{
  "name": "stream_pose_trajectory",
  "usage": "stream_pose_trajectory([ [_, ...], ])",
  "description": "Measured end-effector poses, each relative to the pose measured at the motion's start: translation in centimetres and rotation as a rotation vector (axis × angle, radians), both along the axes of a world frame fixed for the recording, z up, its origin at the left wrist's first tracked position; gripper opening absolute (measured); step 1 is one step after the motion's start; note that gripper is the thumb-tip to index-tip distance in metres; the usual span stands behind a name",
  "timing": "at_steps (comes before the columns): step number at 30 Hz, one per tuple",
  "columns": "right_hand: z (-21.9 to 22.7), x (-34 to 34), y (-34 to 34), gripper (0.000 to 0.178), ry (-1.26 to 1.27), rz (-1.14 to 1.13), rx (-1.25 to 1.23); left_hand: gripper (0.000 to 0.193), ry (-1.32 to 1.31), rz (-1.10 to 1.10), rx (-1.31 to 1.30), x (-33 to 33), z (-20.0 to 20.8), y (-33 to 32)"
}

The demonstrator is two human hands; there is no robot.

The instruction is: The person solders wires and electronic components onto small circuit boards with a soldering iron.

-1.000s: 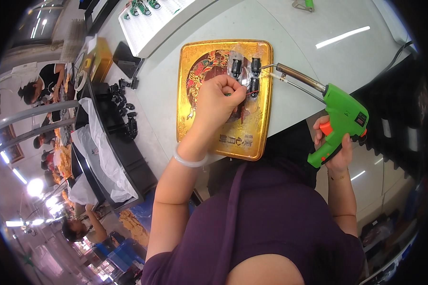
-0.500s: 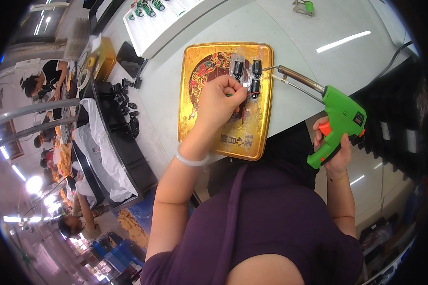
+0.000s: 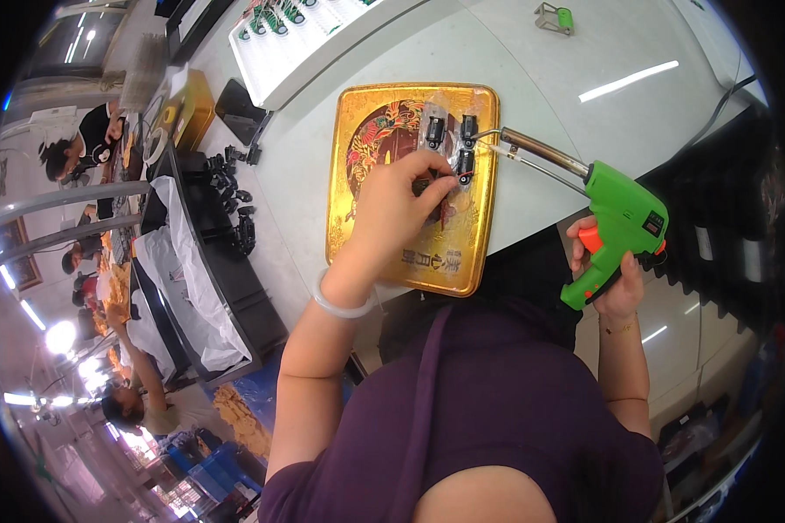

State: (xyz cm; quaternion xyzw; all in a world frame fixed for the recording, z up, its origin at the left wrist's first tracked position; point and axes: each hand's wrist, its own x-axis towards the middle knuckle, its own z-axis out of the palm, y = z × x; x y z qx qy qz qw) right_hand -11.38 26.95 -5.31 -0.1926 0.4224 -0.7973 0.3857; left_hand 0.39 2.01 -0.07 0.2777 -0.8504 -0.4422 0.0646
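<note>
My right hand [image 3: 617, 283] is wrapped round the handle of a green soldering gun [image 3: 628, 209] with an orange trigger. Its metal tip reaches left over a gold tin lid [image 3: 344, 235], by the upper right black module [image 3: 469, 127]. My left hand [image 3: 401, 200] is over the lid, thumb and forefinger pinched beside the lower right black module [image 3: 465, 166]. Thin reddish wire shows there, but what the fingertips hold is too small to make out. Another black module [image 3: 434, 132] lies left of these two, on clear film or tape.
A white tray [image 3: 310, 57] with several green-and-black parts stands at the far left. Several loose black parts [image 3: 227, 179] lie on the table's left side. A small metal stand with a green roll [image 3: 556, 17] sits at the back. Co-workers [image 3: 135, 405] are at left.
The soldering gun has shifted slightly left and down, its tip moving closer to the upper right module. My left hand has moved a little lower, still pinched. A co-worker's arm at left has risen.
</note>
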Motion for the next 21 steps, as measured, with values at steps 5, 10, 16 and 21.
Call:
stream_pose_trajectory([
  [5,-0.3,-0.8,0.1,0.062,-0.053,0.078,-0.050,0.011,0.180,-0.099,-0.468,0.3,-1.1,0.1],
  [10,0.0,-1.3,-0.1,0.063,-0.055,0.041,-0.084,0.008,0.258,-0.186,-0.841,0.6,-1.6,-0.4],
  [16,0.3,-1.6,-0.1,0.060,0.046,0.040,-0.042,0.011,0.291,-0.111,-1.032,1.0,-1.7,0.7],
  [21,-0.1,-2.0,0.6,0.058,0.117,0.068,-0.007,0.010,0.230,0.003,-0.852,0.5,-1.2,1.8],
])
